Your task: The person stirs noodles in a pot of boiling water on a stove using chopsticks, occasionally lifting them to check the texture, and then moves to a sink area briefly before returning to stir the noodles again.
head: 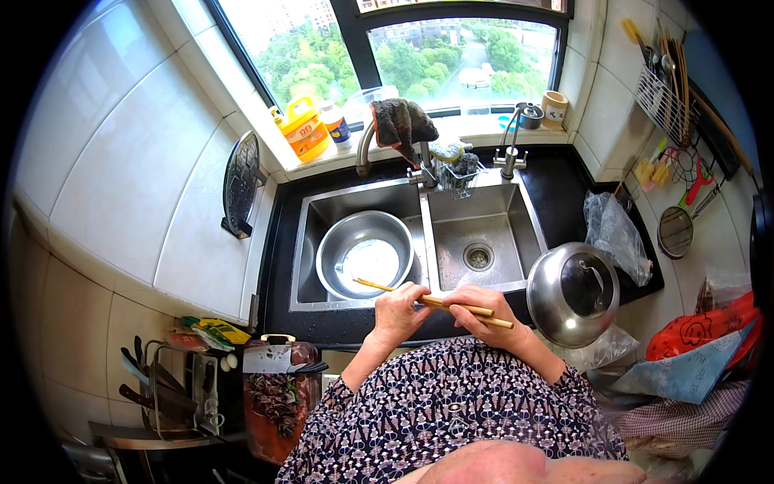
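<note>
A pair of wooden chopsticks [446,304] is held across both hands above the front edge of the sink. My left hand [400,313] grips them towards their thin ends, which point left over a steel basin [323,266]. My right hand [484,311] closes around their thicker part, with the blunt ends sticking out to the right. The basin stands in the left bowl of the steel double sink [427,242]; its inside shines brightly. Nothing stands in the right sink bowl [447,242], where the drain shows.
A domed steel lid [541,302] with a glass centre is right of the sink, near a plastic bag [611,233]. At lower left are a cutting board [257,438] with dark leaves, a cleaver [269,361] and a knife rack [158,387]. A cloth [402,124] hangs over the faucet.
</note>
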`<action>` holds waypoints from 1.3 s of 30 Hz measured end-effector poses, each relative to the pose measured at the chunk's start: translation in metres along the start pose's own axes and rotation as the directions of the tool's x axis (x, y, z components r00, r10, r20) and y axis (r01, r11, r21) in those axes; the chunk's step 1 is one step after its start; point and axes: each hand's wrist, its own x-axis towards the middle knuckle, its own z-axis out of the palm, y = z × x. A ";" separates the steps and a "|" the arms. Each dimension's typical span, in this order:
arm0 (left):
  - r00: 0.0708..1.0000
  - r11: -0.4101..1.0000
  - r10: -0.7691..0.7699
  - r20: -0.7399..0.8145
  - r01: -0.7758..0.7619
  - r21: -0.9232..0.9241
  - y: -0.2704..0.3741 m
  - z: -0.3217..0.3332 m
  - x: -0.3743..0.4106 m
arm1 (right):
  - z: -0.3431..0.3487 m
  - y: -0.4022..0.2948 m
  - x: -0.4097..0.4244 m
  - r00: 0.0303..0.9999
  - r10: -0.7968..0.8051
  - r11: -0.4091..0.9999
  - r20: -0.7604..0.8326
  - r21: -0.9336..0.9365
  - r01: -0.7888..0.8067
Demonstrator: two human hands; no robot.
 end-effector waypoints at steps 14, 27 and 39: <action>1.000 1.000 -0.004 0.018 0.004 0.023 0.000 0.001 -0.001 | -0.001 0.003 0.001 1.000 -0.005 1.000 0.006 0.000 0.005; 0.999 0.998 -0.034 0.002 0.034 0.049 -0.003 0.002 -0.008 | 0.001 -0.003 0.002 0.998 -0.014 1.000 0.060 0.001 0.014; 0.998 0.997 -0.046 0.038 0.043 0.069 0.007 -0.002 -0.007 | 0.003 0.006 -0.003 0.998 0.004 1.000 0.069 -0.022 -0.002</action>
